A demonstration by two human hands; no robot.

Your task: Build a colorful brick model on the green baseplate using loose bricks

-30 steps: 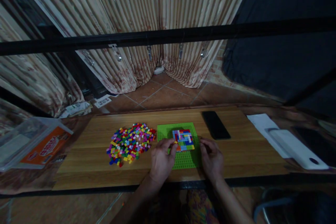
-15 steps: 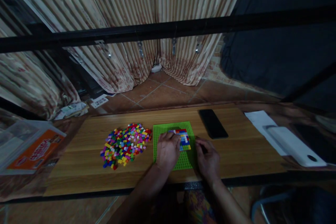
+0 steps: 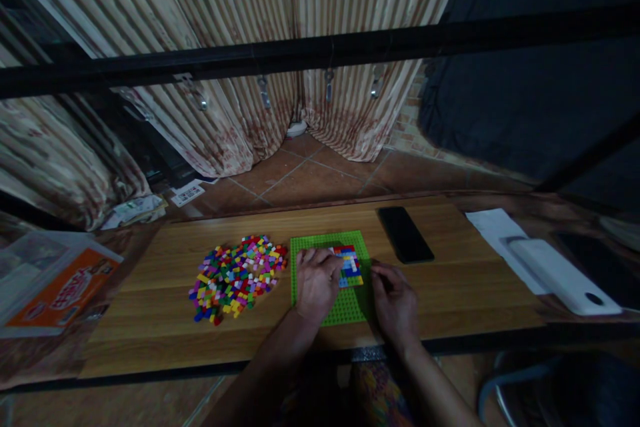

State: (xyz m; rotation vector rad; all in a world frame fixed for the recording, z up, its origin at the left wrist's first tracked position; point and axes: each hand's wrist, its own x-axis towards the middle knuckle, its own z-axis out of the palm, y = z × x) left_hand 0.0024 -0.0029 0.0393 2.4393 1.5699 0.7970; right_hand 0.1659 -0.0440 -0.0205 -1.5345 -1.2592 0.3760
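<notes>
A green studded baseplate (image 3: 350,310) lies on the wooden table, with a patch of small coloured bricks (image 3: 351,267) built on it. My left hand (image 3: 316,283) is over the plate's left half, covering part of the patch. Its fingers are bent together at the patch's left side; whatever they pinch is hidden. At the plate's right edge rests my right hand (image 3: 396,300), thumb and forefinger closed together. Whether a small piece sits between those fingertips is too dark to make out. A heap of loose toy bricks (image 3: 240,277) spreads to the left of the plate.
A black phone (image 3: 405,235) lies behind my right hand. Farther right are a white paper (image 3: 493,230) and a white device (image 3: 565,277). A clear tub with an orange label (image 3: 63,290) stands left of the table (image 3: 145,340). A dark bar (image 3: 300,53) crosses before the curtains.
My left hand has shifted slightly left, uncovering a little more of the brick patch. My right hand stays at the plate's right edge. The view has moved a little.
</notes>
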